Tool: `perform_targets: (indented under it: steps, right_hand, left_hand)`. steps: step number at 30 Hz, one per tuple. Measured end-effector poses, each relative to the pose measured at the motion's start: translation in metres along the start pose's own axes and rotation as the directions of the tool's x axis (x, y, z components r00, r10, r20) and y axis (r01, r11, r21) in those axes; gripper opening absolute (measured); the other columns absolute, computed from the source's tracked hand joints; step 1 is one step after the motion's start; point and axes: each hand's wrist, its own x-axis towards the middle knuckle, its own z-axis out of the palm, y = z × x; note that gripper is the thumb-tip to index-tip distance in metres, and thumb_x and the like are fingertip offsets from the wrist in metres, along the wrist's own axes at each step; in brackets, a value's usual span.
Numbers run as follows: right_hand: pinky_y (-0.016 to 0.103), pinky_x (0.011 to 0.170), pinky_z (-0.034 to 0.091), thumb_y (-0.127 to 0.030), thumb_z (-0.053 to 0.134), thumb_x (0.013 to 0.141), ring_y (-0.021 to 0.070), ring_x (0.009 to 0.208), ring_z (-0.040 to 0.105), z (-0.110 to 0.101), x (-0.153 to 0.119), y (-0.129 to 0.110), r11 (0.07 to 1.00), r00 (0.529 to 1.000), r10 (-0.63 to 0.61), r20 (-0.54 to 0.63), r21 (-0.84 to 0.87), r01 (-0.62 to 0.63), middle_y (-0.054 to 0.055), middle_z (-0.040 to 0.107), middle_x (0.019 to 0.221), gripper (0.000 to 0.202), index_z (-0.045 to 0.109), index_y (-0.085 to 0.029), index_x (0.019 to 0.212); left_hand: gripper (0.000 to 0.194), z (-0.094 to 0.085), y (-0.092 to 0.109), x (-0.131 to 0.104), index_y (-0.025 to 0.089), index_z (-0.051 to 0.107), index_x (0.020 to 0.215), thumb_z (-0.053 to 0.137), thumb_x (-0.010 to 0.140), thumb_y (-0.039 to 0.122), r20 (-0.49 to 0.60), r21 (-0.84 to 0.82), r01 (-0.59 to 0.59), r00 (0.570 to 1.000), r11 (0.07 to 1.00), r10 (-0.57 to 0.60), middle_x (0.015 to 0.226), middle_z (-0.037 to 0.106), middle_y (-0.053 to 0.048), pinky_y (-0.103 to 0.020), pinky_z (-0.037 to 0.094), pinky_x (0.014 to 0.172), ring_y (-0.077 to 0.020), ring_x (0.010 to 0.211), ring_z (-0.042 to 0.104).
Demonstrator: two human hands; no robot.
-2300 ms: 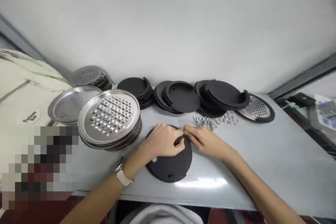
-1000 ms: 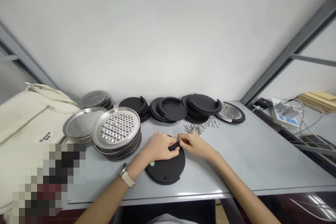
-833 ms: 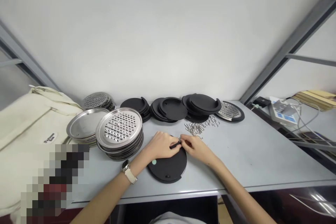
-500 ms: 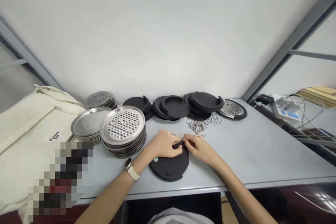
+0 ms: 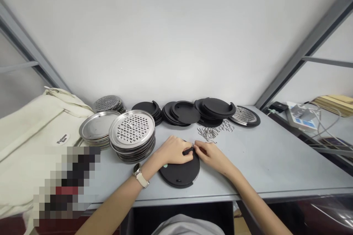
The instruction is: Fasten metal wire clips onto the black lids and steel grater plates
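Note:
A round black disc (image 5: 180,174) with a raised rim piece and a pale green dot lies flat on the table close to me. My left hand (image 5: 175,150) is closed on its far edge, the thumb pressing beside a dark raised part (image 5: 188,151). At that same edge, my right hand (image 5: 208,155) pinches a small shiny metal piece (image 5: 193,145); fingertips hide most of it, so its exact shape cannot be made out. Just beyond the hands lie loose metal hooks (image 5: 208,133) and a cluster of metal rings (image 5: 226,126).
Left of the disc rise stacks of round metal grater plates (image 5: 132,129) and plain metal plates (image 5: 99,126). Black discs (image 5: 186,112) are piled along the wall. A grater in a black holder (image 5: 244,115) lies back right. Cream cloth (image 5: 35,128) covers the left side.
The view has shifted slightly, so everything sits a little further right. Both hands keep their grip at the disc's far edge, with hardly any visible movement.

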Motion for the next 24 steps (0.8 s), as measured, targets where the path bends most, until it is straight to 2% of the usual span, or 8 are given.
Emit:
perform_targets:
  steps: [12, 17, 24]
  right_hand:
    - [0.025, 0.054, 0.029, -0.028, 0.034, 0.096, 0.0128, 0.050, 0.042, 0.0012, -0.0014, 0.0016, 1.000, 1.000, -0.028, -0.013, -0.005, 0.028, -0.006, 0.037, 0.054, 0.029, 0.036, -0.022, 0.067]
    - [0.025, 0.055, 0.029, -0.026, 0.032, 0.096, 0.0133, 0.051, 0.042, 0.0005, -0.0014, 0.0031, 0.998, 0.999, -0.050, 0.004, -0.039, 0.050, -0.005, 0.038, 0.055, 0.028, 0.037, -0.022, 0.069]
    - [0.025, 0.057, 0.032, -0.024, 0.031, 0.097, 0.0146, 0.055, 0.047, -0.0015, -0.0020, 0.0055, 0.993, 0.996, -0.076, 0.056, -0.090, 0.081, -0.003, 0.047, 0.060, 0.025, 0.043, -0.022, 0.075]
  left_hand:
    - [0.019, -0.0025, 0.0020, -0.0007, 0.019, 0.060, 0.068, 0.053, 0.081, 0.031, 0.007, 0.014, -0.012, 1.000, 1.000, 0.012, 0.059, 0.061, -0.001, -0.029, 0.024, 0.052, -0.0161, 0.055, 0.056]
    - [0.018, -0.0022, 0.0017, -0.0010, 0.019, 0.060, 0.067, 0.053, 0.080, 0.031, -0.005, -0.007, -0.017, 1.000, 1.000, 0.017, 0.058, 0.060, -0.001, -0.029, 0.022, 0.051, -0.0152, 0.052, 0.052]
    - [0.030, 0.0022, -0.0008, 0.0001, 0.018, 0.057, 0.059, 0.052, 0.082, 0.037, -0.023, -0.024, 0.021, 1.000, 0.999, -0.022, 0.053, 0.057, -0.001, -0.030, 0.021, 0.050, -0.0151, 0.051, 0.052]
